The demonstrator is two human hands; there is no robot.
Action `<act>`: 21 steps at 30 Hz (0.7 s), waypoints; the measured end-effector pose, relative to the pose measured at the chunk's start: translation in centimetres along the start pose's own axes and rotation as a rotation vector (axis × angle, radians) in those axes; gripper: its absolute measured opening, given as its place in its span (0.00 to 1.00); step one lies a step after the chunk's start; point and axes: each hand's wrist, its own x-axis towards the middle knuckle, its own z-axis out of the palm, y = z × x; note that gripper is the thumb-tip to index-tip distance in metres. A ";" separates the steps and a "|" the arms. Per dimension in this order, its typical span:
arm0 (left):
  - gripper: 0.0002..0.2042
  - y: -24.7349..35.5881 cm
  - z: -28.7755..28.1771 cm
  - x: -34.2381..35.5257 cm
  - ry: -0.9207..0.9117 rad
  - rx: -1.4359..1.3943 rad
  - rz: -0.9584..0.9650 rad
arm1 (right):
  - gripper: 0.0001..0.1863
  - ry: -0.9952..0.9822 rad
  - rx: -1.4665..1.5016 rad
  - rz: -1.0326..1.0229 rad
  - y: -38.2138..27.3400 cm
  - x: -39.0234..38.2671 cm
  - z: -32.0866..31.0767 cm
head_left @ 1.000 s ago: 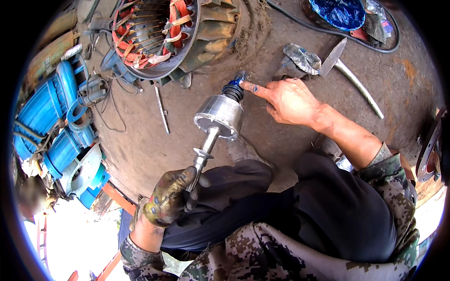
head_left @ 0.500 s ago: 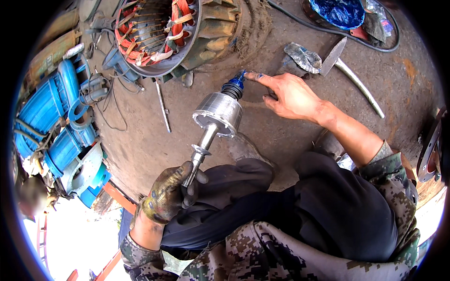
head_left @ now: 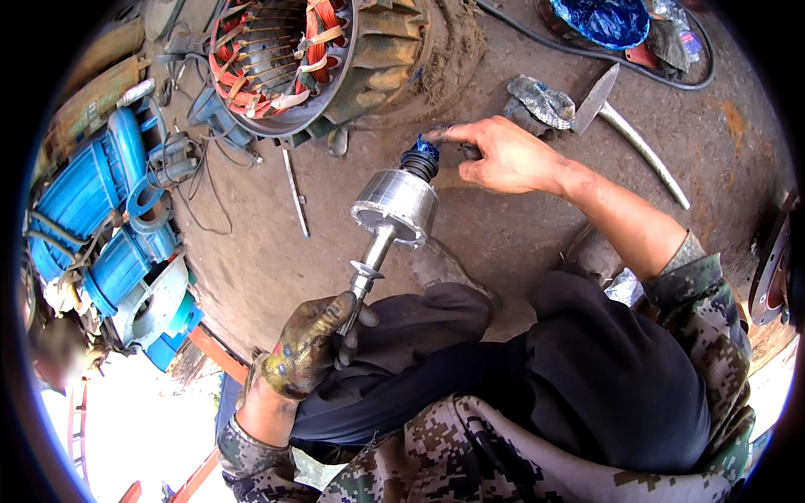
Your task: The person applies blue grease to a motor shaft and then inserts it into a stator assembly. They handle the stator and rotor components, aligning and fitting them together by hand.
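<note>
My gloved left hand (head_left: 310,344) is closed around the lower end of a metal shaft (head_left: 377,251), tilted away from me, with a washer-like collar and a silver cylinder (head_left: 394,207). Beyond the cylinder, a dark ribbed section (head_left: 418,167) carries blue grease (head_left: 422,145) on its tip. My bare right hand (head_left: 507,159) has its index finger stretched out just beside that tip, whether touching I cannot tell; its fingertip is dark, and the other fingers are partly curled and hidden, with no held object discernible.
A motor housing with red windings (head_left: 319,33) stands at upper left. Blue pump casings (head_left: 84,201) lie leftward. A tub of blue grease (head_left: 599,18), hammer (head_left: 637,147), dirty crumpled glove (head_left: 541,105) and black cable (head_left: 688,82) lie at upper right. A metal bar (head_left: 295,189) lies mid-floor.
My right hand has risen up and away from me, its index finger shifting at the greased tip. My left hand and the shaft have moved only slightly.
</note>
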 end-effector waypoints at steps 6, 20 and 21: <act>0.25 0.1 -0.1 -0.1 -0.002 -0.033 -0.023 | 0.40 -0.017 -0.157 -0.014 0.8 -1.3 1.7; 0.25 0.0 -0.5 0.2 -0.038 -0.085 -0.015 | 0.33 0.282 -0.742 -0.197 1.7 -1.8 3.2; 0.25 0.0 -0.5 0.2 -0.044 -0.093 -0.015 | 0.33 0.295 -0.660 -0.191 1.9 -1.8 3.2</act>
